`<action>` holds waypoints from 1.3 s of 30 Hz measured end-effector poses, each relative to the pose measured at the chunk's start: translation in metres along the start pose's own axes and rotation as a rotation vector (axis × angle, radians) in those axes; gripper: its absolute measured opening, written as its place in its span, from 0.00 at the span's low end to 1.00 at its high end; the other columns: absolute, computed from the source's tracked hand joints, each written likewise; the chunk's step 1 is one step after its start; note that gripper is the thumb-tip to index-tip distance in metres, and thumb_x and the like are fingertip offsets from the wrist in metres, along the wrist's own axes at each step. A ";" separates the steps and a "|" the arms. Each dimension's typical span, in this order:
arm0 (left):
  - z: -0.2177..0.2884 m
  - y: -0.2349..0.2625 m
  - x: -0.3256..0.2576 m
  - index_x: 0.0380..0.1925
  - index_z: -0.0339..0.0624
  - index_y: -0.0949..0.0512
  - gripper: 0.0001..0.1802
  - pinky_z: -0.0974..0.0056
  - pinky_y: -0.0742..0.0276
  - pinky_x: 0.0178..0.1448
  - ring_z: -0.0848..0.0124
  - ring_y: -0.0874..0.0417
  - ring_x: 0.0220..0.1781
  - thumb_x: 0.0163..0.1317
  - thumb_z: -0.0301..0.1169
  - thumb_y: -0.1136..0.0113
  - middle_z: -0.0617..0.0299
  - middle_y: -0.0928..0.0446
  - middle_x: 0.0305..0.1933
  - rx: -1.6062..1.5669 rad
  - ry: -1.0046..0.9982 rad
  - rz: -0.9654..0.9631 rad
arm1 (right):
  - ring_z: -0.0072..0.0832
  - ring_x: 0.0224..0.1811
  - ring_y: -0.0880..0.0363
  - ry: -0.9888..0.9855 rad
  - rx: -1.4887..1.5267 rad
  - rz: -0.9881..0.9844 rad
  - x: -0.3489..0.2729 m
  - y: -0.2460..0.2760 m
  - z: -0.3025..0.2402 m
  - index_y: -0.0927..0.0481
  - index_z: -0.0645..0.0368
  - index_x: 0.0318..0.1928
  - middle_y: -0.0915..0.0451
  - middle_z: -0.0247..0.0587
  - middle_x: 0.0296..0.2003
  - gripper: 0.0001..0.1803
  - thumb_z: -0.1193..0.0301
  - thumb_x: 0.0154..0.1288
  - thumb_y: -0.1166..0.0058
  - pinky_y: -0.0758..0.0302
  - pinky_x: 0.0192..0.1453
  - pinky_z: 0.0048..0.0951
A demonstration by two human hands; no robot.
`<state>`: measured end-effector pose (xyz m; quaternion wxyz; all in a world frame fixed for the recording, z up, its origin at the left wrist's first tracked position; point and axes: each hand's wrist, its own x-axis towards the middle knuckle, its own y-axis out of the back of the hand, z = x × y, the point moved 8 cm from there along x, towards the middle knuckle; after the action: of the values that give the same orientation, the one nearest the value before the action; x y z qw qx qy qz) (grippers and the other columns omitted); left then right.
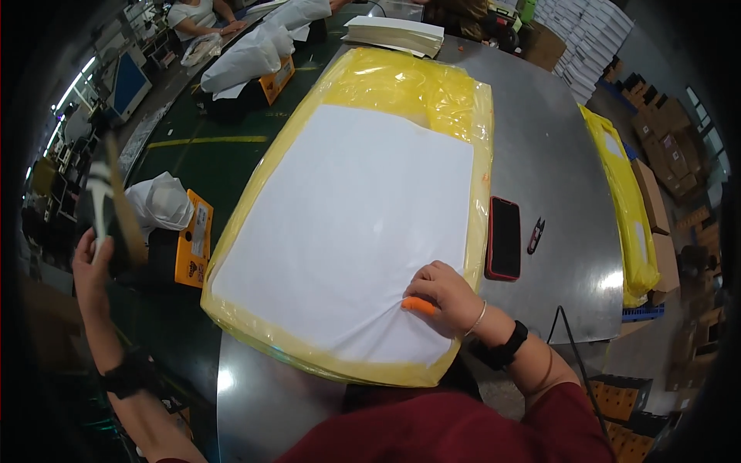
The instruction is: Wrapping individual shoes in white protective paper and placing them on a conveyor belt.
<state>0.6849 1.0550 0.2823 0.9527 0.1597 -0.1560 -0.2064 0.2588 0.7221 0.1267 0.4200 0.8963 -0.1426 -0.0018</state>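
Note:
At the far left, my left hand [94, 270] is closed on a shoe [126, 212], smeared by motion, dark with white and a tan sole edge. It is raised beside an open orange and black box [193, 239] with crumpled white paper [160, 202] in it. My right hand [448, 297] pinches the top white paper sheet [355, 216] near its lower right corner, pulling creases into it. An orange cover [419, 306] sits on one of its fingers. Under the sheet, yellow plastic wrapping [378, 81] surrounds the paper stack on the metal table [552, 162].
Right of the stack lie a phone [505, 238] and small thread snips [536, 235]. A yellow wrapped package [625, 208] stands beyond the table's right edge. Another paper stack [394, 35] is at the back. A green conveyor belt [224, 162] runs along the left; a person [202, 19] sits beyond it.

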 end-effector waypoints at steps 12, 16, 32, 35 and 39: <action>0.083 -0.381 -0.036 0.35 0.41 0.20 0.15 0.58 0.30 0.54 0.57 0.23 0.41 0.42 0.22 0.34 0.57 0.22 0.27 0.848 -0.884 -0.805 | 0.38 0.36 0.26 0.225 -0.034 0.071 0.030 0.033 -0.031 0.21 0.55 0.36 0.23 0.39 0.34 0.09 0.71 0.53 0.41 0.29 0.42 0.34; 0.119 -0.360 -0.032 0.36 0.39 0.20 0.13 0.59 0.29 0.52 0.57 0.23 0.36 0.46 0.22 0.37 0.54 0.22 0.32 0.569 -0.997 -0.601 | 0.41 0.35 0.26 0.363 -0.148 0.140 0.099 0.088 -0.038 0.23 0.56 0.34 0.25 0.42 0.32 0.08 0.71 0.53 0.41 0.29 0.39 0.37; 0.093 -0.442 0.009 0.59 0.34 0.37 0.48 0.56 0.28 0.56 0.49 0.24 0.52 0.35 0.37 0.26 0.41 0.27 0.53 0.658 -0.400 -0.906 | 0.46 0.50 0.29 0.413 -0.086 0.343 0.146 0.136 -0.025 0.28 0.60 0.52 0.26 0.48 0.46 0.30 0.68 0.47 0.32 0.30 0.55 0.38; 0.085 -0.440 0.010 0.55 0.32 0.35 0.49 0.58 0.26 0.51 0.48 0.22 0.46 0.30 0.39 0.23 0.40 0.25 0.48 0.651 -0.314 -1.053 | 0.48 0.53 0.28 0.432 -0.280 0.215 0.179 0.100 -0.005 0.35 0.61 0.60 0.28 0.52 0.52 0.46 0.64 0.38 0.27 0.31 0.58 0.39; 0.121 -0.380 -0.070 0.59 0.36 0.35 0.39 0.54 0.36 0.63 0.48 0.31 0.60 0.46 0.32 0.31 0.44 0.32 0.58 0.285 -0.713 -0.646 | 0.47 0.49 0.25 0.037 0.073 -0.160 0.224 0.092 0.048 0.32 0.61 0.57 0.25 0.53 0.50 0.46 0.65 0.33 0.25 0.30 0.55 0.36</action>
<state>0.4501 0.7286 0.2349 0.6963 0.2478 -0.4412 -0.5091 0.4442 0.5724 0.1912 0.3881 0.9194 -0.0626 -0.0138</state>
